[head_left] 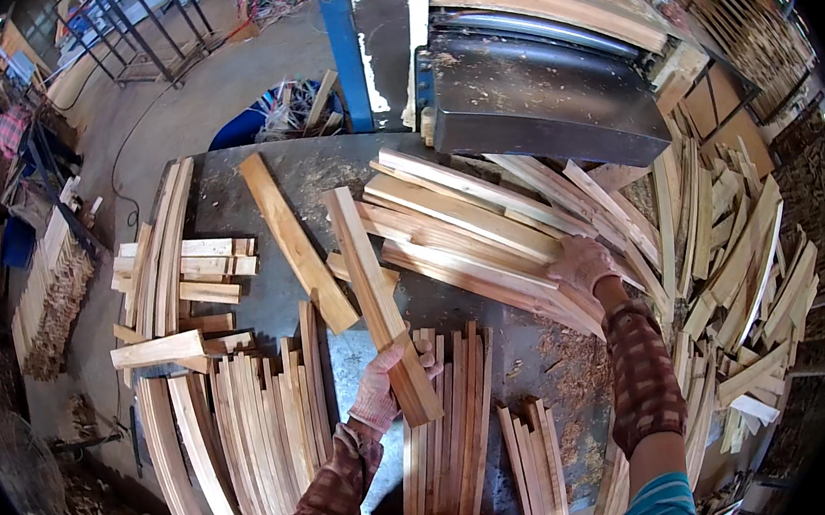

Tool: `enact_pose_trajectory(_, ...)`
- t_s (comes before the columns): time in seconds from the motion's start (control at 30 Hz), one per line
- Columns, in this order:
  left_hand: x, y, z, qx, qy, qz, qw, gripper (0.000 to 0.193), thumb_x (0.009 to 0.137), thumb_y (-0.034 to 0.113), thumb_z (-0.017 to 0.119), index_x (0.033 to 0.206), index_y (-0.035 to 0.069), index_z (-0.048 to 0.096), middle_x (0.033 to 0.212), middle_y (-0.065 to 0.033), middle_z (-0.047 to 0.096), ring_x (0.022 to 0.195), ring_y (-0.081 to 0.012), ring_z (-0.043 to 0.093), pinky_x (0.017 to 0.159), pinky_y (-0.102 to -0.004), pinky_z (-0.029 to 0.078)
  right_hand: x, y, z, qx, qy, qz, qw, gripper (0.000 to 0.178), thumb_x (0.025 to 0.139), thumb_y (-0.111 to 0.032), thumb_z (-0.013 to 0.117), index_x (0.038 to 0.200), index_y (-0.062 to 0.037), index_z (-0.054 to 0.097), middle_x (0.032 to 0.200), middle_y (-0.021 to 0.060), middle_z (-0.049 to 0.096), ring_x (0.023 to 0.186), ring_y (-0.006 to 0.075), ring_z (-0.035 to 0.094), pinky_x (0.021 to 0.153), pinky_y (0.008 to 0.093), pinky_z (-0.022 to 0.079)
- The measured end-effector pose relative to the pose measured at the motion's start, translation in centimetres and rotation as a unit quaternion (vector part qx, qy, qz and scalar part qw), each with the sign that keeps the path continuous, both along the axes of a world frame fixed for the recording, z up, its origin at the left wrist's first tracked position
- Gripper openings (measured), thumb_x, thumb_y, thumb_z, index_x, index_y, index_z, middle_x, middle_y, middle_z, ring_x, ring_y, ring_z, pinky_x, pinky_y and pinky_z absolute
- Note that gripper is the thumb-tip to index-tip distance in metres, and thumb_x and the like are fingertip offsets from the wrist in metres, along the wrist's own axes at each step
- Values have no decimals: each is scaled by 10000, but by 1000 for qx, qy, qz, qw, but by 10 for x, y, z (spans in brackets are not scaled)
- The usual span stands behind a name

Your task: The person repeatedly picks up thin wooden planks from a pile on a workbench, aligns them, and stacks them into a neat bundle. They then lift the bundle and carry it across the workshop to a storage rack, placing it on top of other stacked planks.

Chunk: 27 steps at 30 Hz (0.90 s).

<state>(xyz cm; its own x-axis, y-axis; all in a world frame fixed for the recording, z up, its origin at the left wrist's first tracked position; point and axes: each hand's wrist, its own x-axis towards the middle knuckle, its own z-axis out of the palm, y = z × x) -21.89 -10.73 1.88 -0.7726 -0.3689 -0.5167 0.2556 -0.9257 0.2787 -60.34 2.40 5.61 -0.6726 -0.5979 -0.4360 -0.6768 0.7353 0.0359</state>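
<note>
My left hand (378,392), in a pale knit glove, is closed round the lower part of a wooden board (372,282). That board is tilted, its far end over the dark worktable (302,163). To the right, my gloved right hand (582,264) is closed over a board (469,216) at the near right end of a loose pile. Its fingertips are partly hidden against the wood. Just left of the held board, a single brown board (298,241) lies slanting on the table. Bundled narrow strips (453,404) stand close beside my left hand.
A dark metal machine (536,94) with a roller stands beyond the pile. Stacked strips (259,424) line the near left, with crossed pieces (192,266) behind. Offcuts (738,294) heap up at the right. A blue bin (242,119) of scraps stands past the table.
</note>
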Motion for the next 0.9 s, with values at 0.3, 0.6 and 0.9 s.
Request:
enact_pose_trajectory(0.3,18,17,9,-12,-75,-36,996,485,913,344,731,1258,51,556,1039,-144,644,848,-266,682,916,-520,580,100,52,47,-252,-283,-115,918,669,833,-434,772,1329,-23,594,973,85,716,847,208,680,794,344,557)
enact_pose_trajectory(0.6,12,79,20,-46,-103,-38,993,570,875,503,742,1137,10,627,1006,-110,679,872,-246,682,853,-382,577,237,89,3,-418,-408,-32,811,409,938,-407,697,1110,-37,676,923,61,722,747,167,691,664,334,597)
enact_pose_trajectory(0.9,27,64,8,-43,-40,-65,996,506,863,330,778,1197,12,571,1058,-118,657,971,-258,660,940,-463,553,179,23,-1,-228,222,134,938,742,858,-522,668,1438,-173,365,1124,162,680,939,350,691,841,434,552)
